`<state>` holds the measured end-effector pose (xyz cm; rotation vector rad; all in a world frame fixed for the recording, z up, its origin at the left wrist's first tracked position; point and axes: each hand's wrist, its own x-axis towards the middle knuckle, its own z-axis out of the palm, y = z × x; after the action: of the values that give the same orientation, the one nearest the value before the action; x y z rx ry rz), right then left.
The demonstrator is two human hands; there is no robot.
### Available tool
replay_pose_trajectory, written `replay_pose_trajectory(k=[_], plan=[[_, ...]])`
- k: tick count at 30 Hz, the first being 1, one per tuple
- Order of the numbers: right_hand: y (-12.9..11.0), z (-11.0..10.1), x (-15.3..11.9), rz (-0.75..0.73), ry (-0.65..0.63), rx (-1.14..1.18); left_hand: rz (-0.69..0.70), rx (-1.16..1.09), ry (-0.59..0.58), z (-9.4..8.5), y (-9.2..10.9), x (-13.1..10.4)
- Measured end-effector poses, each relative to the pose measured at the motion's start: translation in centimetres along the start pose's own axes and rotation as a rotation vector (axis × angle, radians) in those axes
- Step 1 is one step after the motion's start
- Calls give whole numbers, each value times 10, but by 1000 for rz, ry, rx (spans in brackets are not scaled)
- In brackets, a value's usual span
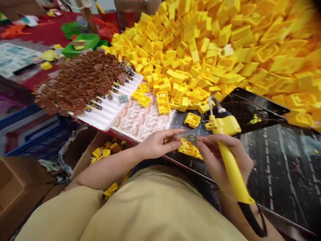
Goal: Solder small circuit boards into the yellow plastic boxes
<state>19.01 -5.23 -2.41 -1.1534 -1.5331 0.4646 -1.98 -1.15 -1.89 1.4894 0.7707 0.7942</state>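
Note:
My right hand (227, 159) is closed around a yellow soldering gun (229, 164), its metal tip pointing up and away from me. The thumb and fingertips of that same hand also pinch a small round part with thin wires (192, 139). From the left, my left hand (160, 144) reaches to the wires, fingers and thumb drawn together; what lies between them is too small to make out. Just beneath the fingertips sit open yellow plastic housings (187, 149) at the table's front edge. Another yellow housing (192, 119) lies a little beyond my hands.
A large heap of yellow housings (190, 43) covers the back. Brown circuit boards (82, 80) with wired round parts are piled on a white ribbed tray (100, 122). A black fan (250, 107) stands right, a blue crate (35, 130) left, and a cardboard box (82, 154) below.

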Motion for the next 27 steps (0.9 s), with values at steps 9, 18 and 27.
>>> replay_pose_trajectory(k=[9, 18, 27], plan=[[-9, 9, -8, -28, -16, 27, 114, -64, 315, 29, 8, 16], [4, -1, 2, -286, -251, -199, -104, -98, 222, -3, 18, 3], [31, 29, 13, -453, -448, -410, -45, 672, 113, -28, 1, -4]])
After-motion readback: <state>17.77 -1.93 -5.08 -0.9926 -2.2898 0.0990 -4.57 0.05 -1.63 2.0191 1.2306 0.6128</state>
